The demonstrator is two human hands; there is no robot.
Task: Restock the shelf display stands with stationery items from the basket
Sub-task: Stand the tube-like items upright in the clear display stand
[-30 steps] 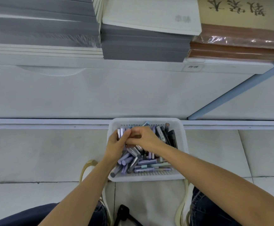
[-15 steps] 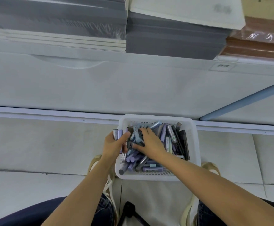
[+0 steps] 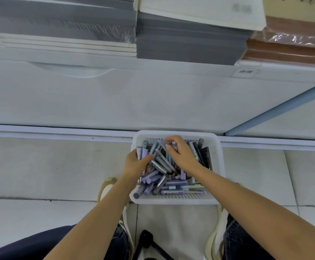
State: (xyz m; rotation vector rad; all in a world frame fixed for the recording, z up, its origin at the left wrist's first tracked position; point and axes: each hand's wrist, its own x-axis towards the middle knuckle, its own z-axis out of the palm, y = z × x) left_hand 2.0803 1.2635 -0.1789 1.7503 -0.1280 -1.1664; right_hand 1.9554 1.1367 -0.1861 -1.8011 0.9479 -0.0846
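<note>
My left hand (image 3: 137, 164) grips a bundle of lilac cylindrical plastic pens (image 3: 143, 153). Just beside it my right hand (image 3: 181, 156) curls into the white perforated plastic basket (image 3: 216, 166); whether it pinches anything, I cannot tell. I should pick matching pens and pass them across with the ends aligned.

We count one basket (image 3: 215, 166). Inside basket: pens (image 3: 173, 182), dozens, beyond our exact count. Over basket: left hand (image 3: 135, 164), right hand (image 3: 183, 156). Above basket: three paper stacks (image 3: 190, 44), one shelf label (image 3: 245, 72). Below basket: two shoes (image 3: 105, 187).
</note>
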